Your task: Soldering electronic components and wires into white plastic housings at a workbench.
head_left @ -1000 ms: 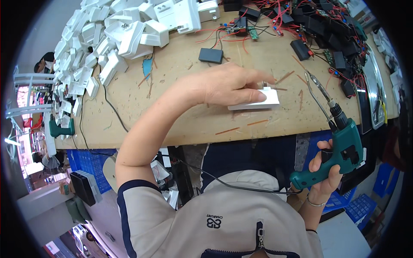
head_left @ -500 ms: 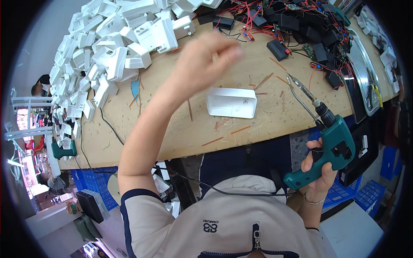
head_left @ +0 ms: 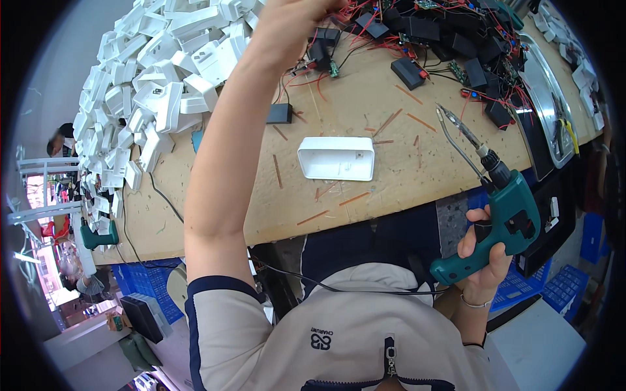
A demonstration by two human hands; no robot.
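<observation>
My right hand (head_left: 481, 254) grips a green pistol-shaped soldering gun (head_left: 515, 212) near the table's front edge. Its metal tip and thin feed tube point up and away over the tabletop. My left arm stretches far forward, and my left hand (head_left: 303, 14) is at the top edge of the picture beside a pile of black boxes with red wires (head_left: 424, 29); its fingers are mostly out of sight. A white open plastic case (head_left: 337, 171) lies on the table between my arms, hollow side up. Nearer my left forearm sits a small black box (head_left: 279, 113) with a wire.
White plastic casings (head_left: 150, 78) are heaped at the far left. Thin brown strips (head_left: 354, 199) lie scattered over the table (head_left: 228, 242). A metal tray (head_left: 544, 104) with hand tools stands at the right. Another green tool (head_left: 99, 234) lies at the left edge. A black cable (head_left: 339, 293) crosses my front.
My left hand has moved forward from above the white case to the wired pile. The small black box now shows where the hand was. My right hand keeps the soldering gun nearly still.
</observation>
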